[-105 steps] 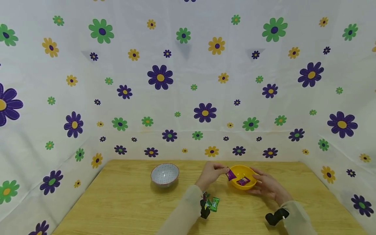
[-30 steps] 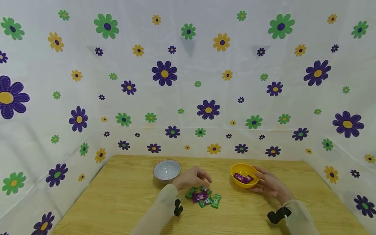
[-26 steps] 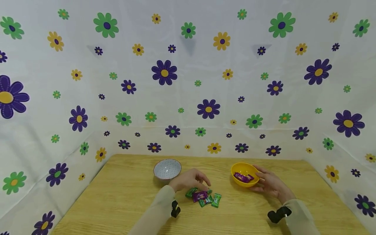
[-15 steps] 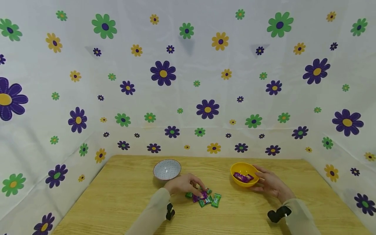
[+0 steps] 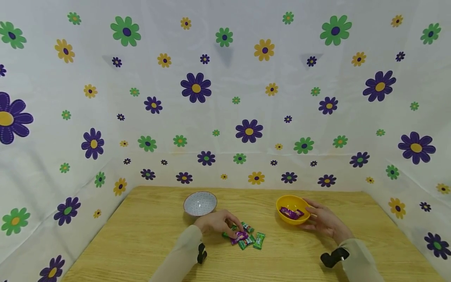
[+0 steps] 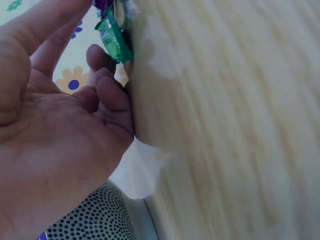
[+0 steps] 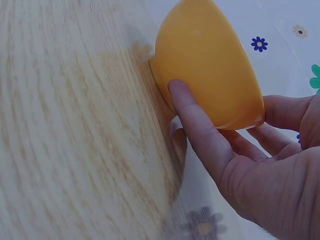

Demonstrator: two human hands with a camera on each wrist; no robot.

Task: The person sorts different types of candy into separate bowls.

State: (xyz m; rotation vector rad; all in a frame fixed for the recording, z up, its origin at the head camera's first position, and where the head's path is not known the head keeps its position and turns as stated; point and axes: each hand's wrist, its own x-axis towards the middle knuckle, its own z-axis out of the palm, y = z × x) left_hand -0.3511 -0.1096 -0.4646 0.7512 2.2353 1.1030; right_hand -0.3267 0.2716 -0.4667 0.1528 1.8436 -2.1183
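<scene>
My left hand pinches a purple-wrapped candy between thumb and index finger at the small pile on the table. Several green-wrapped candies lie around it, some partly covered by the fingers. The left wrist view catches just a bit of purple at its top edge, with a green candy below. On the right, my right hand holds the yellow bowl by its side, with the bowl standing on the table. Purple candies lie inside the bowl. Its outer wall fills much of the right wrist view.
A grey patterned bowl with a reddish rim stands behind my left wrist, close to it. The wooden table ends at white cloth walls printed with flowers, at the back and both sides.
My left hand let a purple candy go into the yellow bowl, came back left to the pile, and lowered onto another purple candy, which has tilted slightly. My right hand stays on the bowl.
</scene>
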